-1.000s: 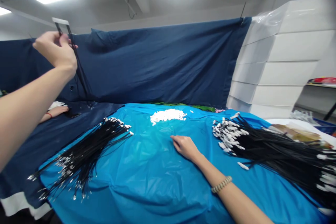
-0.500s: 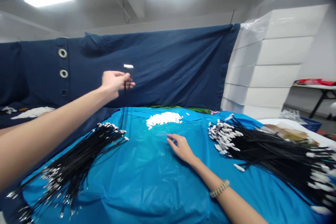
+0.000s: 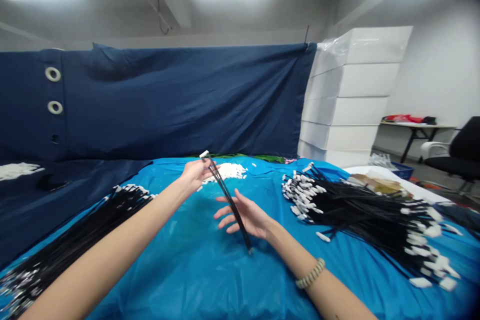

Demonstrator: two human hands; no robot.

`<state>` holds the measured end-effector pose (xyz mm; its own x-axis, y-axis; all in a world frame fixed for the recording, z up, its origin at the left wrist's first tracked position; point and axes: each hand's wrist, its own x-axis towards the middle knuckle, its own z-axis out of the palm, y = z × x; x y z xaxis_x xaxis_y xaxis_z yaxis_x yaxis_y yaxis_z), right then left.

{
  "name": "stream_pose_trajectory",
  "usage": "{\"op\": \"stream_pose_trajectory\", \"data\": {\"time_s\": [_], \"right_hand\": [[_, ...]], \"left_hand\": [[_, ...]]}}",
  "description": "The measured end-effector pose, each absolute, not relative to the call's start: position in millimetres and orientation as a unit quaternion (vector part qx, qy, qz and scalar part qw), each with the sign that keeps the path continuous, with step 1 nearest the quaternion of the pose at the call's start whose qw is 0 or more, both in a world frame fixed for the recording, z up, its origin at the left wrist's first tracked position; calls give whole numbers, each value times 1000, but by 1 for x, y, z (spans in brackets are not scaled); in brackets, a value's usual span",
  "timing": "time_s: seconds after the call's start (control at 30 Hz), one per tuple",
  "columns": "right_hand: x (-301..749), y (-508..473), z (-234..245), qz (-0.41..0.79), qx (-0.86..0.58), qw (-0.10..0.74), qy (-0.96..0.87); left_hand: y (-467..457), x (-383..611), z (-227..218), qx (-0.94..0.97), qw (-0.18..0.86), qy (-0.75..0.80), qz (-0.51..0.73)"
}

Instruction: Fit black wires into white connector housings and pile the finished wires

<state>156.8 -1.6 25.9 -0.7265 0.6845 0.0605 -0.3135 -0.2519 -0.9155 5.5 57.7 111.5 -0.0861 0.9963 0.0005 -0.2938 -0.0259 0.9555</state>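
Observation:
My left hand (image 3: 197, 172) is closed on a black cable harness (image 3: 229, 199) near its white connector (image 3: 204, 154). The wires slant down to the right, and their lower end hangs over the blue sheet. Beside them is my right hand (image 3: 245, 215), fingers spread and palm turned toward the wires; whether it touches them I cannot tell. Behind my left hand lies a heap of small white connector pieces (image 3: 233, 170). A bundle of black harnesses (image 3: 101, 217) rests on the left, partly hidden by my left forearm. Another bundle (image 3: 356, 205), with white ends, lies on the right.
The blue plastic sheet (image 3: 210, 280) covers the table. A dark blue curtain (image 3: 180, 100) hangs behind it. White boxes (image 3: 360, 110) are stacked at the back right. Farther right stand a black chair (image 3: 468, 152) and a side table (image 3: 420, 126). More white pieces (image 3: 18, 170) lie far left.
My left hand has come down and right with the cable harness, which now slants toward my right hand. My right hand has turned and spread its fingers. The view has swung right.

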Motion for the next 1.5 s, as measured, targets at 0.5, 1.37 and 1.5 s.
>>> {"op": "stream_pose_trajectory", "data": {"time_s": [0.5,1.37,1.5], "right_hand": [[193,26,8,637,-378,306,-598],[197,3,37,267,-435,43,-859],[194,5,47,294,-394,-28,-870]], "left_hand": [[71,-62,26,409,648,422,485],[62,-84,6,463,689,430,356],[58,-84,7,489,684,439,317]]}}
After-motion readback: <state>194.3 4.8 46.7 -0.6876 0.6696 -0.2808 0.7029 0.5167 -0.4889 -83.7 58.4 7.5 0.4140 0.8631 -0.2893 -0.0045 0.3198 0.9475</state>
